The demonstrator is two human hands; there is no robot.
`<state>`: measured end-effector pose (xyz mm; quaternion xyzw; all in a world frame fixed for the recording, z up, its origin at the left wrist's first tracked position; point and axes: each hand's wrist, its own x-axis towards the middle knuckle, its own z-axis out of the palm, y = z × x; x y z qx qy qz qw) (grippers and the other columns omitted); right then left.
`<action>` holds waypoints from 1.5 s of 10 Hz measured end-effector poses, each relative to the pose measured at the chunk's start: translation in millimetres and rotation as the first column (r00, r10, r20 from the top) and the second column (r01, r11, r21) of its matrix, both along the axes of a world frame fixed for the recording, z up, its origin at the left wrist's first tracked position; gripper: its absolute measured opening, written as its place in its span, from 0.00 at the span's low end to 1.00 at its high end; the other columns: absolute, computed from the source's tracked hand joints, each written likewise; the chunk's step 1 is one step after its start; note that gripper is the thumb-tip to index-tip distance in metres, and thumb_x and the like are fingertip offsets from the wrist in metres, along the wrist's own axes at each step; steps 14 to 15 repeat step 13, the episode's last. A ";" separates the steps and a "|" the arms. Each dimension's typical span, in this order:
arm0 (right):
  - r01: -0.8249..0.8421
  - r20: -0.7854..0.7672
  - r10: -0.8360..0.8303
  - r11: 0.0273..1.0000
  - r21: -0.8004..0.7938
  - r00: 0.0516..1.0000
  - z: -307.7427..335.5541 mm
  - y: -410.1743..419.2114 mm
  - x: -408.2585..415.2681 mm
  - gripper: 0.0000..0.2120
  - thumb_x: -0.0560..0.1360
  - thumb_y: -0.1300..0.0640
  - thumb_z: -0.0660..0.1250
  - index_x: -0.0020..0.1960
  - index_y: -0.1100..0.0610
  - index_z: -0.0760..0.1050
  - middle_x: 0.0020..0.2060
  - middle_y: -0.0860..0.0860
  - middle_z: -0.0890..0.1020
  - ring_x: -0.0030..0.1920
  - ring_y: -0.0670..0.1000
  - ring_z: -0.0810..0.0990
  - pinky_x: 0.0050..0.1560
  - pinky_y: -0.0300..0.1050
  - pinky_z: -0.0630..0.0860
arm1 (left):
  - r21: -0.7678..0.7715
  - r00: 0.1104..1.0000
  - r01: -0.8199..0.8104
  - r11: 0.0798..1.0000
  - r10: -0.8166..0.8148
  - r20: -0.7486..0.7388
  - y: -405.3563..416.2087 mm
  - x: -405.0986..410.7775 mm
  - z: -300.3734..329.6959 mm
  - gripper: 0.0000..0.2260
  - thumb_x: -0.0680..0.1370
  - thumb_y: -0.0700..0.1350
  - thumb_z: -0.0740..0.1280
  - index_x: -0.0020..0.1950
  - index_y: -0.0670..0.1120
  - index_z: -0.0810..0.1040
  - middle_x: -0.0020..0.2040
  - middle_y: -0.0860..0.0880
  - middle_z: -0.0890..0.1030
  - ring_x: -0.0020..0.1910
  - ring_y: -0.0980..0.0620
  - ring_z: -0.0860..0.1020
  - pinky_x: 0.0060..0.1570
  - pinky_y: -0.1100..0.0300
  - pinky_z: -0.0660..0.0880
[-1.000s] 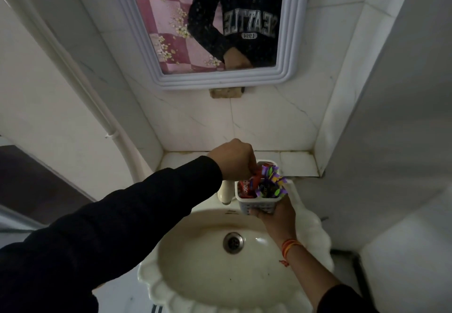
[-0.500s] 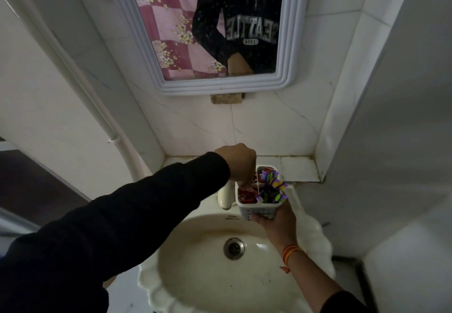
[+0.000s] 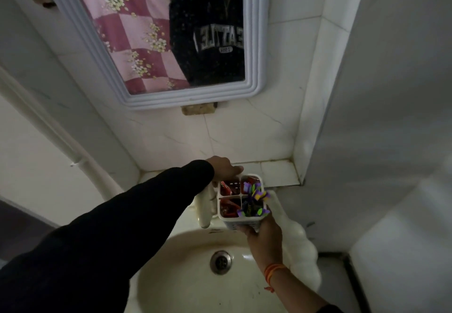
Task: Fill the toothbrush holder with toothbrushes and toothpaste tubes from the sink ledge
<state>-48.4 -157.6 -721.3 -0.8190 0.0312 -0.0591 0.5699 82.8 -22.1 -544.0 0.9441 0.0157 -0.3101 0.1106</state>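
A white four-compartment toothbrush holder is held up over the back of the sink by my right hand, which grips its lower front wall. Purple, yellow and green toothbrushes stand in its right side. Red toothpaste tubes fill the left compartments, and another red tube sits at the back right. My left hand lies at the holder's back left rim with its fingers bent over the edge. What is under those fingers is hidden.
The tiled sink ledge runs behind the holder. A white tap stands just left of it. Below lies the cream sink basin with its drain. A white-framed mirror hangs above, and a wall closes the right side.
My left hand has moved from above the holder's middle to its back left rim. The holder has stayed in my right hand, and the camera has tilted down and closer.
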 end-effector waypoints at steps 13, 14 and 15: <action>0.200 -0.208 -0.219 0.974 -0.110 0.953 123.9 -42.5 53.2 0.11 0.78 0.59 0.66 0.54 0.64 0.83 0.54 0.60 0.85 0.59 0.61 0.81 0.49 0.39 0.68 | -0.735 0.797 -0.406 0.543 0.604 0.007 -52.5 -26.7 28.8 0.26 0.78 0.58 0.62 0.65 0.38 0.77 0.60 0.42 0.81 0.60 0.40 0.78 0.57 0.52 0.74; 0.200 -0.208 -0.219 0.974 -0.110 0.953 123.9 -42.5 53.2 0.11 0.78 0.59 0.66 0.54 0.64 0.83 0.54 0.60 0.85 0.59 0.61 0.81 0.49 0.39 0.68 | -0.735 0.797 -0.406 0.543 0.604 0.007 -52.5 -26.7 28.8 0.26 0.78 0.58 0.62 0.65 0.38 0.77 0.60 0.42 0.81 0.60 0.40 0.78 0.57 0.52 0.74; 0.200 -0.208 -0.219 0.974 -0.110 0.953 123.9 -42.5 53.2 0.11 0.78 0.59 0.66 0.54 0.64 0.83 0.54 0.60 0.85 0.59 0.61 0.81 0.49 0.39 0.68 | -0.735 0.797 -0.406 0.543 0.604 0.007 -52.5 -26.7 28.8 0.26 0.78 0.58 0.62 0.65 0.38 0.77 0.60 0.42 0.81 0.60 0.40 0.78 0.57 0.52 0.74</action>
